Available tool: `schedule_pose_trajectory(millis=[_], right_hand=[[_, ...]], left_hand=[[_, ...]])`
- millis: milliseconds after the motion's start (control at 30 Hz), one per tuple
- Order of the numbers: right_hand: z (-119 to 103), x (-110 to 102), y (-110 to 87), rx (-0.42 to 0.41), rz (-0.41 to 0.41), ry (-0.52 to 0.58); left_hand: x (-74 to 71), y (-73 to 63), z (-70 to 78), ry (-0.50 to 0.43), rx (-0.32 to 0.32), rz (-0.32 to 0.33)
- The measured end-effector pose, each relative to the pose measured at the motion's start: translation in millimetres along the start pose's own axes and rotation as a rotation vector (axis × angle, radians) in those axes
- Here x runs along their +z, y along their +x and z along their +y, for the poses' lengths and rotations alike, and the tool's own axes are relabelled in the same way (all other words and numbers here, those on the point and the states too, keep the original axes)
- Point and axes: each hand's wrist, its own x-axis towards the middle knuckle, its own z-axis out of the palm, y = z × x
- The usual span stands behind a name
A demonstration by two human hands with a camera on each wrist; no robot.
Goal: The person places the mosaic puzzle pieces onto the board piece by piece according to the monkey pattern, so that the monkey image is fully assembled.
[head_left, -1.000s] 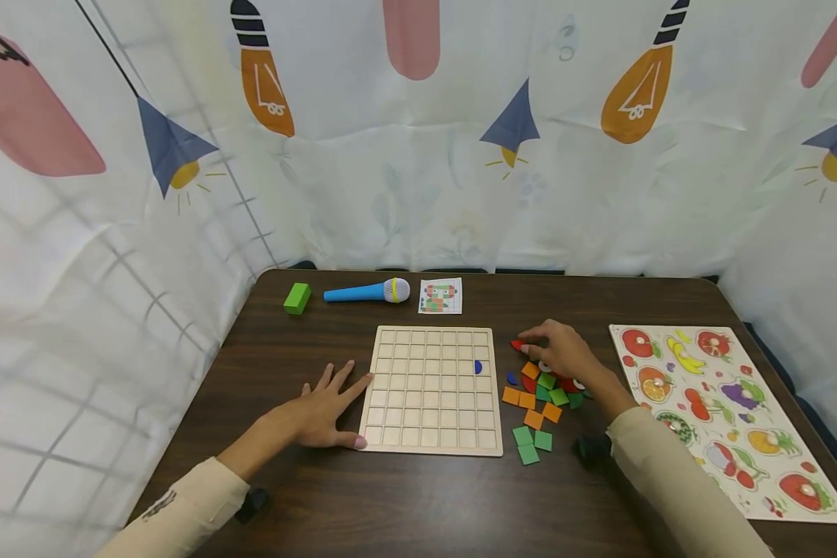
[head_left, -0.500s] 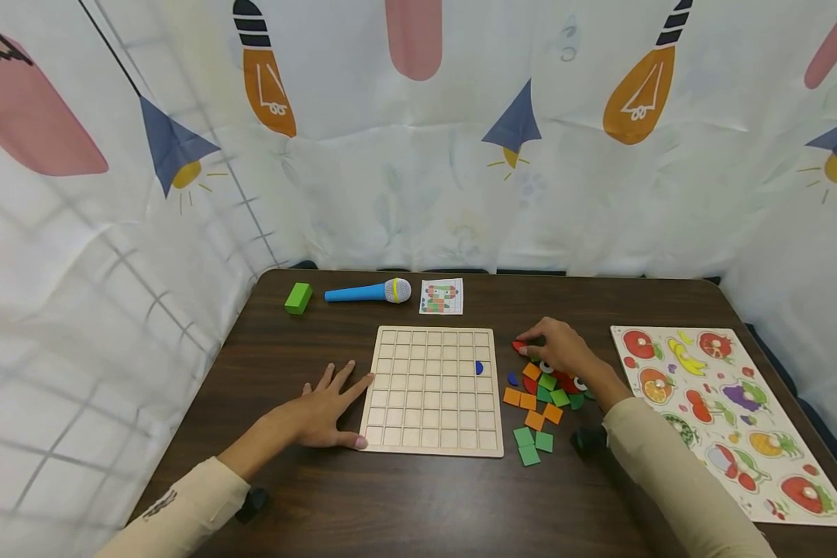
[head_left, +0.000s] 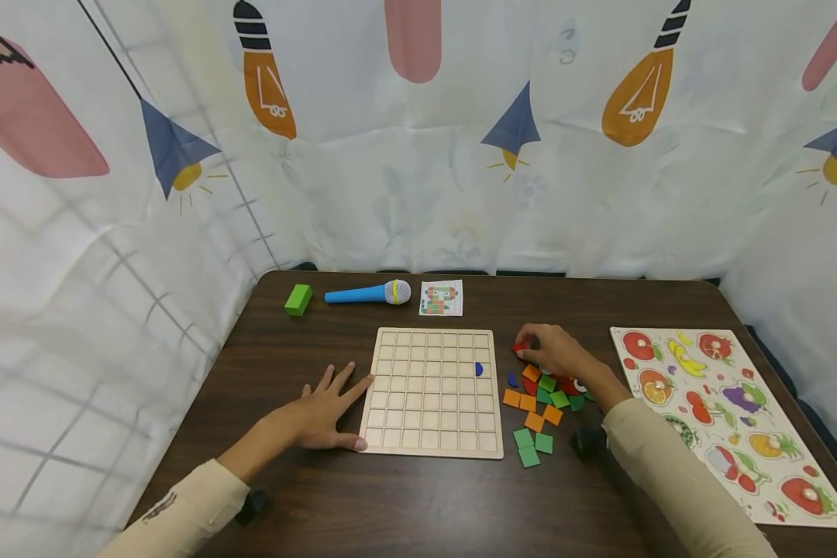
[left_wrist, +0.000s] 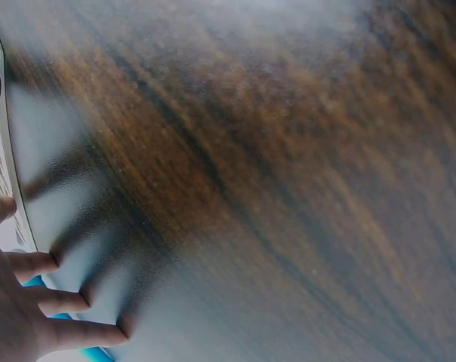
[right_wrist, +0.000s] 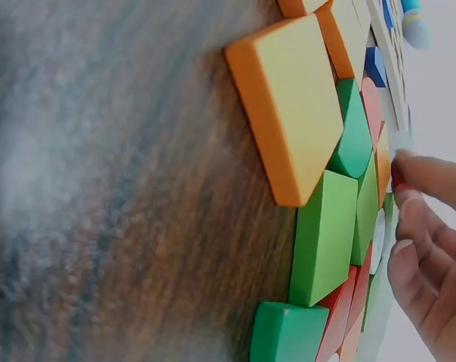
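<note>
My left hand [head_left: 326,412] lies with fingers spread on the table, its index finger and thumb at the left edge of a pale wooden grid board [head_left: 428,418]. One blue half-round piece [head_left: 478,370] sits in the board's right part. Beyond the board's right edge, my right hand [head_left: 556,351] pinches a small red piece [head_left: 519,349] between thumb and fingers; its full shape is hidden. Under and before that hand lies a heap of orange squares [head_left: 527,401], green squares [head_left: 523,437] and red pieces [head_left: 529,385]. A blue piece [head_left: 512,380] lies at the heap's left.
A green block [head_left: 297,300], a blue toy microphone [head_left: 363,294] and a printed pattern card [head_left: 441,297] lie along the back of the dark table [head_left: 418,504]. At the right is a large fruit-picture board [head_left: 732,422]. A patterned white curtain [head_left: 418,186] hangs behind.
My right hand has shifted slightly toward me with the red piece, its fingers more curled in. The left hand and the board have stayed in place.
</note>
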Motion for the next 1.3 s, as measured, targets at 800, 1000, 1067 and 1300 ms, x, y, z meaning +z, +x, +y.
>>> schedule_pose_trajectory(millis=[800,1000,1067,1300], right_hand=[[-17.7,1.7,-5.8,-0.162,0.003,0.161],[-20.5,3.5,-4.2,-0.146,-0.016,0.171],[-21.7,4.1,-3.4,-0.14,-0.022,0.169],[-24.3,7.2,-1.3,-0.142,-0.049,0.218]], left_hand=[[0.7,-0.1,0.0,0.005,-0.018,-0.019],[1.0,1.9,-1.2,0.016,-0.021,-0.023],[0.9,2.2,-1.2,0.02,-0.02,-0.022],[-0.3,1.5,-0.3,0.026,-0.019,-0.022]])
